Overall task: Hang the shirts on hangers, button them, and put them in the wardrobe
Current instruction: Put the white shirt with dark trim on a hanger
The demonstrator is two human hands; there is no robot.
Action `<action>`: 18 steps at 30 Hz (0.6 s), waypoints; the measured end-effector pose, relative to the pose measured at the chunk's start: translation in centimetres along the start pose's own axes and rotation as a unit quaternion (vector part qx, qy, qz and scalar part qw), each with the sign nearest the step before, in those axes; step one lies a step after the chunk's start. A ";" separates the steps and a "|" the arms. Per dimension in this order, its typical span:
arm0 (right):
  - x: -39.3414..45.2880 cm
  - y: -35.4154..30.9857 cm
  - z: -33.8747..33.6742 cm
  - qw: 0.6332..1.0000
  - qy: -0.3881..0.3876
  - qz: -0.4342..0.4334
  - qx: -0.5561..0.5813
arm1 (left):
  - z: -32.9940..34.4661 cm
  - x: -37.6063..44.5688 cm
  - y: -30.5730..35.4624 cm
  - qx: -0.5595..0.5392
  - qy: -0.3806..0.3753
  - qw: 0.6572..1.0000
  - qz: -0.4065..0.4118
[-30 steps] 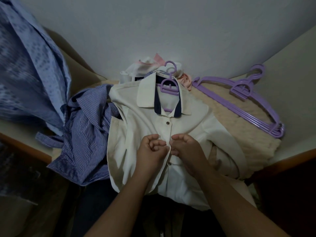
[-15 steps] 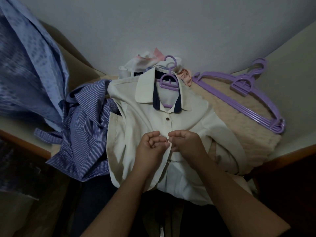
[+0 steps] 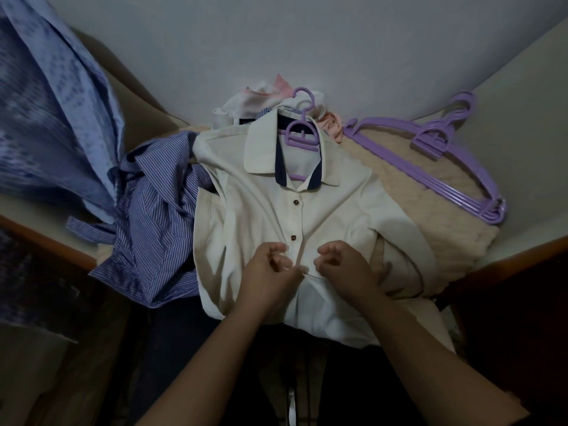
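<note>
While the cream shirt [image 3: 261, 229] lies front-up on its purple hanger [image 3: 301, 133], both hands work at the placket just below the second fastened button [image 3: 293, 238]. Left hand [image 3: 270, 272]: fingers curled, pinching the fabric edge on its side of the front opening. Right hand [image 3: 344, 265]: fingers likewise curled, pinching the opposite edge. The two hands sit close together, a narrow gap of cloth between them. The third button itself is hidden under the fingers; cannot tell whether it is through its hole.

Top button [image 3: 296, 203] above the hands reads as closed. Judged stage: buttoning, roughly midway down the front; wardrobe step not begun.

Beyond the left hand, outward: striped blue shirt [image 3: 153, 216], crumpled, touching the cream shirt's sleeve. Beyond the right hand, up and outward: stack of spare hangers [image 3: 445, 167] on a beige knitted cloth [image 3: 430, 229].

Risks:
- Light is dim, button and hole are small; a hole could be skipped, leaving the front misaligned.
- The lower hem hangs over the near edge; pulling toward the body could drag shirt and hanger off the surface.
- Tugging sideways could shift the collar off the hanger shoulders.
</note>
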State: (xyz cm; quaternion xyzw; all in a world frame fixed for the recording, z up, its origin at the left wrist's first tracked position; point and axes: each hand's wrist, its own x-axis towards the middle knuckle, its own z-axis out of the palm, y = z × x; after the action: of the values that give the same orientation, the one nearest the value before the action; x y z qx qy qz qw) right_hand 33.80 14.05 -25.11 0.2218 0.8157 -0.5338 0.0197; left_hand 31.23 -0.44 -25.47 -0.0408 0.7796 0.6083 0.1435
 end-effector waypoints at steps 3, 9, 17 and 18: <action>-1.6 1.2 1.2 0.998 0.011 0.028 0.046 | -0.4 -1.4 -1.3 0.140 -0.015 0.990 0.031; -2.8 0.2 2.9 0.965 -0.012 0.133 0.226 | -0.9 -2.3 -1.5 0.050 0.045 0.998 -0.009; -3.1 -0.7 2.9 0.971 -0.006 0.134 0.199 | 0.0 -2.8 -0.7 -0.066 0.048 0.997 -0.015; -3.1 -0.8 2.9 0.971 0.007 0.134 0.199 | 0.0 -2.9 -0.5 -0.069 0.055 0.996 -0.005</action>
State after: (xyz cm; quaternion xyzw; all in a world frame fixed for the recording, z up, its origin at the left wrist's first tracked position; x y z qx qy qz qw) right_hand 35.67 10.16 -24.84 0.3327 0.6562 -0.6760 0.0407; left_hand 34.13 -0.87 -25.16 -0.0885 0.7420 0.6570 0.1003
